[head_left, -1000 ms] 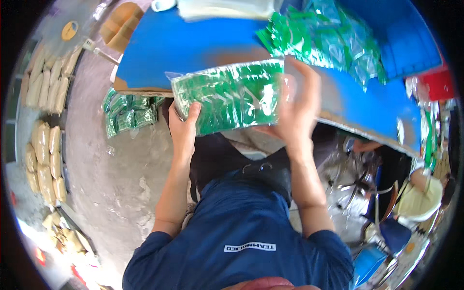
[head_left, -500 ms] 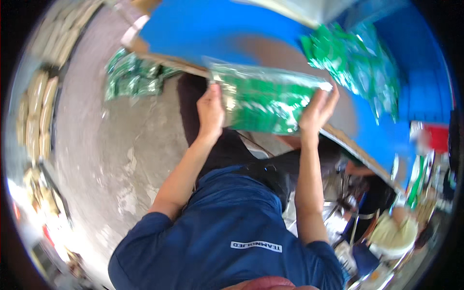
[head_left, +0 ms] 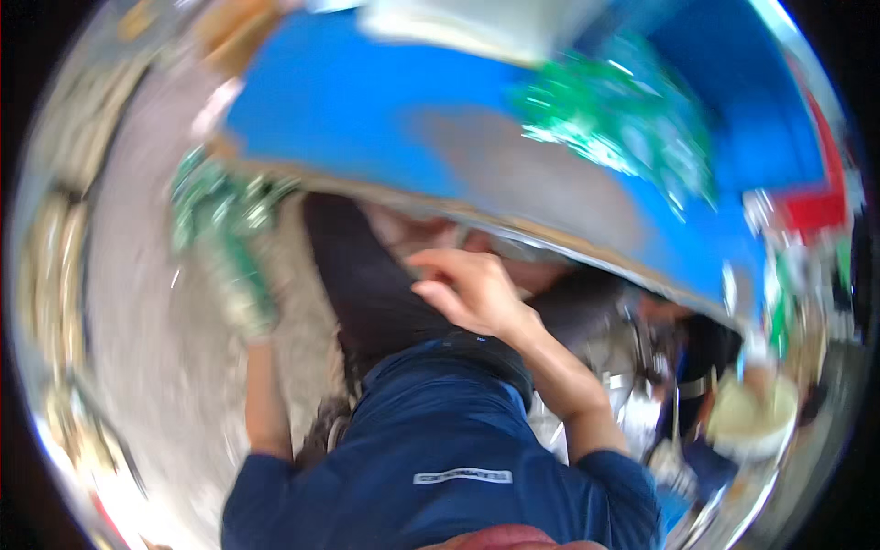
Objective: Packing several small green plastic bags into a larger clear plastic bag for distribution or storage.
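Note:
Down at my left side, a clear plastic bag packed with green items [head_left: 234, 275] hangs over the floor, blurred by motion. My left hand [head_left: 258, 332] grips its near end, and the fingers are mostly hidden or smeared. Just beyond the bag lies a heap of similar green bags [head_left: 206, 197] on the floor. My right hand [head_left: 472, 289] hovers over my lap, below the table edge, empty, with thumb and fingers apart and slightly curled.
The blue tabletop [head_left: 312, 101] with a worn grey patch spans the far side. A pile of green plastic bags [head_left: 614, 110] rests on its right part. White material [head_left: 458, 23] lies at the back. Long tan packages [head_left: 55, 275] are stacked at far left.
My left hand has carried the green bag from in front of me down to the left, toward the floor heap. My right hand has let go of it and drawn back over my lap.

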Action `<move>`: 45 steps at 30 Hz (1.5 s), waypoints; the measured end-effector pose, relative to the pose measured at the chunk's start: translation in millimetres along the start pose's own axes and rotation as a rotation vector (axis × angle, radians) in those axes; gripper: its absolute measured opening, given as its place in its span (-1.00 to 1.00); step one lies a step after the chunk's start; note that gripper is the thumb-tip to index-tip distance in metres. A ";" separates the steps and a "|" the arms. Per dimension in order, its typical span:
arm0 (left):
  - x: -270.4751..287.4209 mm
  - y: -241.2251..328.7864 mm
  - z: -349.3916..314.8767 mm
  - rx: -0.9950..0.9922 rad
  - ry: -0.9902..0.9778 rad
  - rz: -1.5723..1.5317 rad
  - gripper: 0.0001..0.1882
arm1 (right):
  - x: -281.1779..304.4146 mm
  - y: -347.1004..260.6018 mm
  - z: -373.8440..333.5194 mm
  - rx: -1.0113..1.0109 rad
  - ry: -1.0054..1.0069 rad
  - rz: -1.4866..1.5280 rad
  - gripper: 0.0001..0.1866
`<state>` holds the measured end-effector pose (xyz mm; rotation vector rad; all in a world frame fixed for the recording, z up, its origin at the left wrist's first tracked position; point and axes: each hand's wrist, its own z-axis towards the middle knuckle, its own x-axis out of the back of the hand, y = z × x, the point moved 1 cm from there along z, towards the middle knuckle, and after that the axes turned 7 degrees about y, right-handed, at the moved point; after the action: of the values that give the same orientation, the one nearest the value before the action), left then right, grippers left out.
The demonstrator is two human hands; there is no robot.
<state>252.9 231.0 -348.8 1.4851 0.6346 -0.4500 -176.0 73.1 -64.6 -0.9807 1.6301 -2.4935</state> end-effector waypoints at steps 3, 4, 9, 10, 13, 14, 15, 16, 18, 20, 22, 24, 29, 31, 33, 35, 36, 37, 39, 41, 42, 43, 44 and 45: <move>173.9 66.7 -0.2 0.120 0.171 -0.623 -0.57 | 31.8 18.9 0.1 0.023 0.114 -0.084 -0.65; 213.6 149.2 13.4 0.082 0.794 -0.743 -0.43 | 61.6 18.7 -5.8 0.015 0.215 -0.089 -0.65; 77.2 114.6 163.6 0.151 1.445 -0.352 -0.26 | 186.7 117.6 19.4 -0.019 0.578 -0.634 -0.24; 54.3 122.8 167.3 0.122 1.415 -0.363 -0.26 | 208.6 142.4 30.9 -0.090 0.634 -0.644 -0.08; 7.0 135.6 155.7 -0.074 1.246 -0.156 -0.25 | 252.5 183.1 63.1 -0.215 0.546 -0.895 0.01; -24.5 130.5 156.5 -0.117 1.092 0.010 -0.26 | 261.1 191.1 72.1 -0.239 0.505 -0.914 0.03; -58.3 124.0 156.1 -0.151 0.937 0.177 -0.27 | 267.9 199.0 78.4 -0.250 0.477 -0.932 0.02; -91.2 117.7 153.9 -0.170 0.876 0.228 -0.32 | 263.5 205.9 84.1 -0.246 0.471 -0.918 0.02; -157.4 97.2 154.8 -0.187 0.734 0.330 -0.41 | 257.2 221.7 90.8 -0.321 0.344 -0.978 0.10; -209.4 76.4 141.0 -0.215 0.617 0.441 -0.50 | 230.3 223.7 92.6 -0.379 0.354 -0.950 0.09; -262.7 49.5 124.8 -0.246 0.503 0.479 -0.56 | 204.2 198.0 92.0 -0.452 0.377 -0.989 0.03; -308.0 15.8 113.3 -0.191 0.352 0.415 -0.63 | 190.9 184.5 74.3 -0.465 0.342 -0.983 0.04; -376.3 -33.5 97.2 0.158 0.012 0.475 -0.81 | 167.0 144.3 56.1 -0.199 0.414 -1.007 0.06; -386.5 -38.6 92.3 0.203 0.004 0.476 -0.82 | 138.7 116.1 46.8 -0.060 0.208 -0.988 0.11; -391.5 -40.7 94.3 0.218 0.004 0.478 -0.84 | 109.4 92.1 23.6 0.029 0.090 -0.905 0.03; -386.1 -44.2 95.5 0.201 0.052 0.443 -0.79 | 92.4 76.9 5.8 0.160 0.006 -0.769 -0.14; -381.9 -45.8 93.6 0.193 0.093 0.419 -0.72 | 85.9 77.7 -4.6 0.244 -0.040 -0.680 -0.24; -376.1 -46.8 92.9 0.191 0.091 0.347 -0.57 | 82.7 76.0 -12.6 0.313 0.082 -0.508 -0.50; -393.4 -37.9 87.6 0.021 0.137 0.330 -0.52 | 64.3 54.7 -22.2 -0.066 0.212 -0.083 -0.61; -421.0 -22.7 85.1 -0.150 0.138 0.177 -0.43 | 57.2 23.8 -9.0 -0.381 0.251 0.431 -0.77; -417.8 -22.7 88.2 -0.152 0.142 0.173 -0.43 | 59.9 21.3 0.2 -0.298 0.054 0.253 -0.75; -411.0 -24.8 91.6 -0.046 0.164 0.168 -0.44 | 57.7 27.3 6.4 -0.317 0.098 0.201 -0.68; -405.3 -26.9 96.4 0.060 0.178 0.162 -0.45 | 56.5 36.3 14.4 -0.336 0.147 0.148 -0.61; -397.6 -26.6 100.6 0.048 0.269 0.147 -0.48 | 63.3 46.3 33.0 -0.100 0.208 -0.157 -0.49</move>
<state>-55.6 88.5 -117.7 1.6401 0.7233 -0.1536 -225.3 3.8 -62.9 -0.9189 1.8182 -2.7226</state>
